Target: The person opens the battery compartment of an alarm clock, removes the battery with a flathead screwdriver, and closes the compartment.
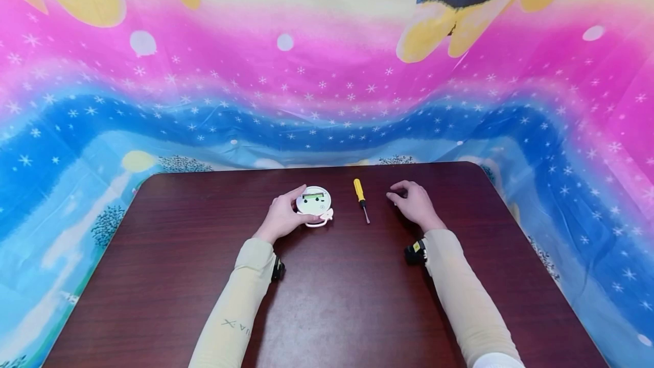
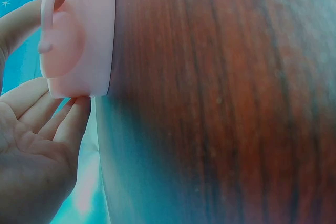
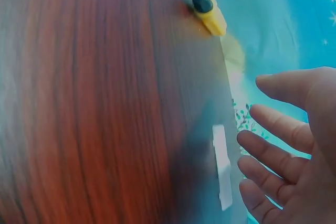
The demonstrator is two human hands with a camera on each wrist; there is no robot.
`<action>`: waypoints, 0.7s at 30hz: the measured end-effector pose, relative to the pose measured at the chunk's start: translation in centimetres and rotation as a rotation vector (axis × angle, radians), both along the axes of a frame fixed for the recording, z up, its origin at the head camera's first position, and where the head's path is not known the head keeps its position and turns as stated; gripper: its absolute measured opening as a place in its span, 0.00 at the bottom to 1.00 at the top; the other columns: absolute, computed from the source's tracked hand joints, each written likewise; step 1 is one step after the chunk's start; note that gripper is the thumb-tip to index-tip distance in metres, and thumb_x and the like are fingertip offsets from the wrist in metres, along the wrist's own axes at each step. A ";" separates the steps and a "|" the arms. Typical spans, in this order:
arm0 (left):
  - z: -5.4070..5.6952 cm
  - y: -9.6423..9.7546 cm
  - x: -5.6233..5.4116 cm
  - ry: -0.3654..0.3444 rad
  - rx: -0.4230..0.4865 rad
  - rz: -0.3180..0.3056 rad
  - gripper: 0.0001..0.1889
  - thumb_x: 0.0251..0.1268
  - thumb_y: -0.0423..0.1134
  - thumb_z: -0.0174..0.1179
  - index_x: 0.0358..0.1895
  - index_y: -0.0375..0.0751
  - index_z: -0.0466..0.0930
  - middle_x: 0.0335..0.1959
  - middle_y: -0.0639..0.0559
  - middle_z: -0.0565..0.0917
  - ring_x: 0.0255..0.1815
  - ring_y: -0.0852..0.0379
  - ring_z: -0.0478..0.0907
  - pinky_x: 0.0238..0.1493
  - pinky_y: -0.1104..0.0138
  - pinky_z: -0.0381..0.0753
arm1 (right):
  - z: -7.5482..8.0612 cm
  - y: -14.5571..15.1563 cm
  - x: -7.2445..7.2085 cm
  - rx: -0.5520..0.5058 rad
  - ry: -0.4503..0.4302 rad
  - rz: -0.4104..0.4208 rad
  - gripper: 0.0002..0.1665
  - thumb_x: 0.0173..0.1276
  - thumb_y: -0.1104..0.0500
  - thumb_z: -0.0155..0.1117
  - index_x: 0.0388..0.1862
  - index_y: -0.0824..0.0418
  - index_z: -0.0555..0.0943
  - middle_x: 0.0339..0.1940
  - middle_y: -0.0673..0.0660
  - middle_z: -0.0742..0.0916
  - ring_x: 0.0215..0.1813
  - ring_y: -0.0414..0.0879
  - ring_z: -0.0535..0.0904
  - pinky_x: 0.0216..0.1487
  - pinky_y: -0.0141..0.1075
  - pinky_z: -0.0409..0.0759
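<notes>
In the head view my left hand (image 1: 283,216) grips a round white device (image 1: 318,205) by its left side. The device's upturned face has a long slot with a greenish inside and small dark holes; a small handle or ear-like part sticks out at its near edge. In the left wrist view its side wall (image 2: 97,40) looks pink, with fingers on two sides. My right hand (image 1: 415,204) holds nothing, its fingers loosely bent. Close by its fingertips, a slim white strip (image 3: 222,169) lies on the table in the right wrist view.
A screwdriver (image 1: 360,193) with a yellow handle and metal shaft lies between the hands, its tip toward me. The dark wooden table (image 1: 327,288) ends just beyond the hands. A colourful printed cloth (image 1: 317,84) hangs behind and around it.
</notes>
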State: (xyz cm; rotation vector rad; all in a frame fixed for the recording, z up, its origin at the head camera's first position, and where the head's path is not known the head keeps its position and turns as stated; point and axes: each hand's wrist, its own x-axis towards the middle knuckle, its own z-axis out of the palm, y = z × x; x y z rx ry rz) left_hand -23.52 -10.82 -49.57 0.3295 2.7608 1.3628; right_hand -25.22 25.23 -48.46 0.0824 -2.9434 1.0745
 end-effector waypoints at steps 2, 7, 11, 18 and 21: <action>0.0 0.0 0.0 -0.001 -0.003 0.002 0.52 0.51 0.50 0.84 0.80 0.39 0.69 0.76 0.46 0.75 0.74 0.42 0.72 0.77 0.46 0.61 | 0.0 -0.3 0.0 -0.024 -0.010 0.006 0.21 0.80 0.53 0.65 0.62 0.65 0.83 0.62 0.69 0.81 0.59 0.64 0.77 0.63 0.59 0.75; 0.0 0.0 0.0 -0.007 0.001 0.003 0.52 0.51 0.50 0.84 0.80 0.39 0.69 0.76 0.46 0.75 0.74 0.42 0.72 0.77 0.46 0.61 | 0.0 -1.0 0.0 -0.052 -0.011 0.015 0.23 0.79 0.52 0.65 0.64 0.65 0.82 0.64 0.68 0.81 0.59 0.63 0.78 0.63 0.58 0.75; -0.1 -0.1 0.0 -0.007 0.011 0.004 0.52 0.51 0.50 0.84 0.80 0.39 0.69 0.76 0.46 0.75 0.74 0.42 0.73 0.76 0.46 0.63 | -0.2 -1.8 0.0 -0.065 -0.008 0.018 0.27 0.79 0.52 0.65 0.69 0.66 0.78 0.65 0.68 0.81 0.61 0.63 0.77 0.65 0.58 0.75; -0.3 -0.1 -0.1 0.003 0.018 0.003 0.52 0.51 0.50 0.84 0.80 0.39 0.69 0.76 0.46 0.75 0.74 0.41 0.72 0.76 0.46 0.64 | -0.3 -3.3 -0.1 -0.083 -0.013 0.017 0.30 0.79 0.52 0.66 0.73 0.65 0.75 0.65 0.67 0.82 0.61 0.62 0.78 0.64 0.57 0.76; -0.4 -0.1 -0.2 0.007 0.015 0.003 0.52 0.50 0.50 0.84 0.80 0.39 0.69 0.76 0.46 0.76 0.73 0.41 0.73 0.75 0.45 0.64 | 0.0 -3.9 -0.2 -0.084 -0.010 0.018 0.30 0.79 0.52 0.66 0.72 0.65 0.76 0.65 0.66 0.82 0.60 0.61 0.78 0.64 0.56 0.76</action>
